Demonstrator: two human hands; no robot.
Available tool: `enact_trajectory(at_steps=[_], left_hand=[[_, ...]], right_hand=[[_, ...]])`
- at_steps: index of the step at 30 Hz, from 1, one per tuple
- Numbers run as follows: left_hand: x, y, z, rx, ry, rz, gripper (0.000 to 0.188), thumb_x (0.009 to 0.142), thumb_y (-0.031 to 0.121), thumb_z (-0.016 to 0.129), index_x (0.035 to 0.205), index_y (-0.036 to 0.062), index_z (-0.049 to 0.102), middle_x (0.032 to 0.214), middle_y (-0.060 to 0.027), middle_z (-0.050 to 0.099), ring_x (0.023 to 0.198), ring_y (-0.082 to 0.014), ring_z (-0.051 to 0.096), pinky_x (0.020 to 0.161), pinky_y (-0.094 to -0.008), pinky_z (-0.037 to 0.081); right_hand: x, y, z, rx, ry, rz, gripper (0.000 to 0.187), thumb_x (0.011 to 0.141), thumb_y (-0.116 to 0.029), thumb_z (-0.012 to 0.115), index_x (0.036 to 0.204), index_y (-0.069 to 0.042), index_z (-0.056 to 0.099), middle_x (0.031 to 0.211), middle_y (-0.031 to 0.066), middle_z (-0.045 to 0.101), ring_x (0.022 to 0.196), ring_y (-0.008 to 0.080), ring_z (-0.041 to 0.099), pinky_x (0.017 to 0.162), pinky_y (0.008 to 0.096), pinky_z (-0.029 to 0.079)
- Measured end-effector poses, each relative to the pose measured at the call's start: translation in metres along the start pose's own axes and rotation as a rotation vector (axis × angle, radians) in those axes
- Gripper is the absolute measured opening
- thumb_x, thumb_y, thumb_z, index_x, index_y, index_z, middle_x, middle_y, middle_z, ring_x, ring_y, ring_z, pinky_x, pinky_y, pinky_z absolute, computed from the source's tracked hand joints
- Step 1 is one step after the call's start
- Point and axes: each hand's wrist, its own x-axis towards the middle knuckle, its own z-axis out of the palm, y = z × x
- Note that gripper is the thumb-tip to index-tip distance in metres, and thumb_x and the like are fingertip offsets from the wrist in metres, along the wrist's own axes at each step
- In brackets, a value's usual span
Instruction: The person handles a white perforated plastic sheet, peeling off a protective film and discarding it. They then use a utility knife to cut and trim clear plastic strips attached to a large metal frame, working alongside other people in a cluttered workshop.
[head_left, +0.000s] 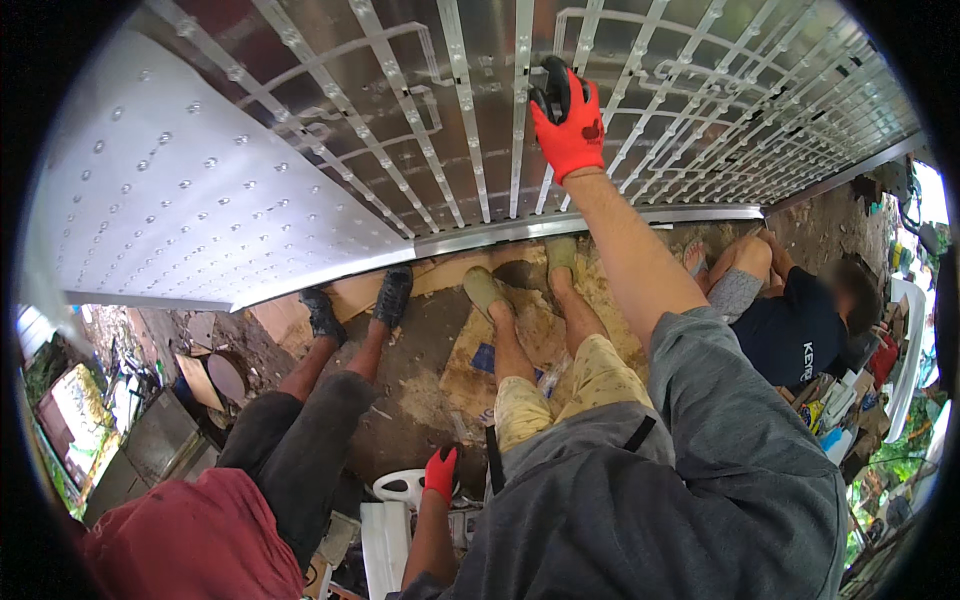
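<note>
Before me stands a large metal backlight panel (480, 190) lined with pale LED strips (465, 100) dotted with small clear lenses. My right hand (570, 120), in a red and black glove, reaches up to the panel's middle. Its fingers are curled together beside one strip; what lies between them, if anything, is hidden. A white reflector sheet (220, 200) with rows of small holes covers the panel's left part. Low at my left side hangs my left hand (440, 472), also gloved, close to a white ring-shaped plastic piece (400, 487). Its fingers are mostly hidden.
A person in a red shirt (200, 540) is close on my left. Another person in a dark shirt (790, 330) sits low at the right, beside piled clutter (850, 410). Flattened cardboard (470, 350) lies underfoot. A round-ended object (228, 378) and boards lie at the left.
</note>
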Motion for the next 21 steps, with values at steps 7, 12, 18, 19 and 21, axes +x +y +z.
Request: enact_trajectory(at_steps=[7,12,18,19,21], left_hand=[[0.01,0.023,0.04,0.19,-0.055,0.32,0.033,0.097,0.024,0.057,0.118,-0.0003,0.064,0.11,-0.0102,0.07,0.099,-0.0197,0.064,0.09,-0.0309,0.047],[-0.003,0.087,0.067,-0.08,-0.148,0.318,0.03,0.099,0.02,0.053,0.118,-0.0005,0.064,0.11,-0.0097,0.07,0.099,-0.0179,0.065,0.091,-0.0299,0.048],[0.005,0.086,0.067,-0.197,-0.174,0.312,0.03,0.099,0.019,0.054,0.118,-0.0022,0.063,0.108,-0.0102,0.07,0.097,-0.018,0.065,0.09,-0.031,0.048],[0.012,0.074,0.064,-0.201,-0.172,0.312,0.03,0.099,0.019,0.054,0.118,-0.0025,0.063,0.107,-0.0102,0.07,0.097,-0.0182,0.065,0.09,-0.0312,0.048],[0.028,0.048,0.052,-0.186,-0.188,0.26,0.03,0.099,0.02,0.054,0.117,-0.0021,0.064,0.106,-0.01,0.07,0.097,-0.0179,0.065,0.09,-0.031,0.049]], right_hand=[[0.004,0.026,0.015,-0.099,0.091,-0.144,0.056,0.072,-0.019,0.081,0.123,-0.01,0.059,0.115,0.0167,0.057,0.098,0.035,0.062,0.083,0.0417,0.052],[0.006,0.037,0.015,-0.162,0.147,-0.266,0.056,0.07,-0.023,0.082,0.119,-0.007,0.06,0.114,0.0172,0.059,0.098,0.0354,0.062,0.082,0.0423,0.052],[0.006,0.04,0.018,-0.108,0.156,-0.294,0.055,0.071,-0.023,0.081,0.12,-0.008,0.06,0.112,0.0156,0.062,0.096,0.0353,0.062,0.082,0.0427,0.051],[0.006,0.037,0.018,-0.104,0.165,-0.299,0.055,0.072,-0.022,0.081,0.12,-0.008,0.06,0.112,0.0157,0.062,0.096,0.035,0.062,0.082,0.0423,0.051],[0.006,0.039,0.016,-0.109,0.187,-0.293,0.055,0.072,-0.022,0.081,0.121,-0.008,0.06,0.113,0.0157,0.062,0.097,0.0343,0.063,0.083,0.0414,0.052]])
